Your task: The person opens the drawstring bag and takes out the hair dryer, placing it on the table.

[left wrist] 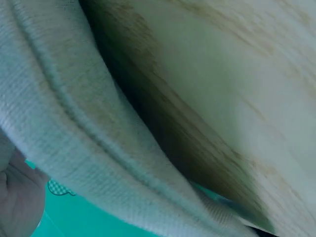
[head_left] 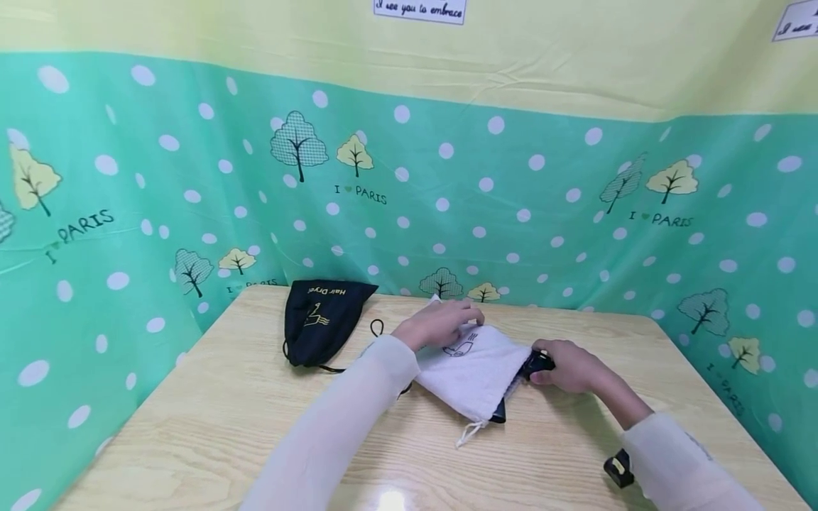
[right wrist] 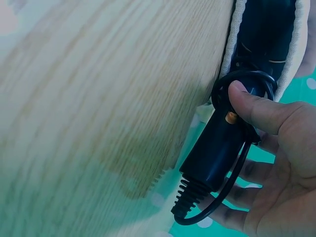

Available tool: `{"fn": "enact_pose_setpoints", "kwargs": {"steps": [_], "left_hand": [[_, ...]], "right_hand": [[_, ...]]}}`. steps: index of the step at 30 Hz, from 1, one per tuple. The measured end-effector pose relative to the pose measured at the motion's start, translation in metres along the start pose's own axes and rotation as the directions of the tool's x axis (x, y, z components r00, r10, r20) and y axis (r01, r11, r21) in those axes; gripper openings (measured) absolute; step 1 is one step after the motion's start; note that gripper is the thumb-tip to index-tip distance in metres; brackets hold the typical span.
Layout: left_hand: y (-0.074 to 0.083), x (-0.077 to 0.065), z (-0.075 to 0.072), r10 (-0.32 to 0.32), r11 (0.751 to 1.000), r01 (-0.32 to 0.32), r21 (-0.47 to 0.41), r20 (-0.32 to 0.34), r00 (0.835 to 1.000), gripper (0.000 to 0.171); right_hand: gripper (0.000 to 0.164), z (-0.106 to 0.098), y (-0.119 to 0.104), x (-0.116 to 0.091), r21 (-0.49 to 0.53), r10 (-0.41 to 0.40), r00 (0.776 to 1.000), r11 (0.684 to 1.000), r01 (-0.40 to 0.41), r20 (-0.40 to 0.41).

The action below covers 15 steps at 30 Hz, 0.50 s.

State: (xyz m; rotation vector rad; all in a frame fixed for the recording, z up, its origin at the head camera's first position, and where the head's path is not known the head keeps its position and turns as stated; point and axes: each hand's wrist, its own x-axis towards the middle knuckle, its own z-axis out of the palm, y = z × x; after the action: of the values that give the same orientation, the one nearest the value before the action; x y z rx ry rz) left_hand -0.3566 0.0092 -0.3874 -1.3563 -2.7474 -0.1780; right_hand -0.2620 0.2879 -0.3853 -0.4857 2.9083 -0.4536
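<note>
A white drawstring bag (head_left: 473, 380) with a dryer drawing lies on the table. My left hand (head_left: 441, 323) is on its upper side, fingers bent over the cloth; in the left wrist view mostly sleeve (left wrist: 74, 98) shows. At the bag's mouth, my right hand (head_left: 565, 365) grips the black handle of a hair dryer (right wrist: 212, 148). A looped cord lies against that handle, with the thumb over it in the right wrist view. The dryer's body sits inside the bag, mostly hidden. Another dark part (head_left: 500, 411) pokes out beside the white string.
A black drawstring bag (head_left: 322, 319) printed "Hair Dryer" lies at the back left, its cord trailing right. Near the right sleeve is a small black object (head_left: 618, 468) with a pale mark. A patterned green curtain (head_left: 409, 177) hangs behind the wooden table (head_left: 211, 397).
</note>
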Motion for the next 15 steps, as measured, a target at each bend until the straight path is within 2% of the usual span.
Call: {"fn": "enact_pose_setpoints", "kwargs": {"steps": [6, 15], "left_hand": [[0.0001, -0.0012, 0.0022, 0.006, 1.0, -0.006, 0.003, -0.018, 1.0, 0.037], [-0.0027, -0.0031, 0.0037, -0.041, 0.999, 0.041, -0.012, -0.003, 0.999, 0.04]], "right_hand": [[0.055, -0.0005, -0.0016, 0.0001, 0.0, 0.0, 1.0, 1.0, 0.0, 0.002], [0.053, 0.0, -0.0006, 0.0009, -0.014, -0.019, 1.0, 1.0, 0.019, -0.002]]}}
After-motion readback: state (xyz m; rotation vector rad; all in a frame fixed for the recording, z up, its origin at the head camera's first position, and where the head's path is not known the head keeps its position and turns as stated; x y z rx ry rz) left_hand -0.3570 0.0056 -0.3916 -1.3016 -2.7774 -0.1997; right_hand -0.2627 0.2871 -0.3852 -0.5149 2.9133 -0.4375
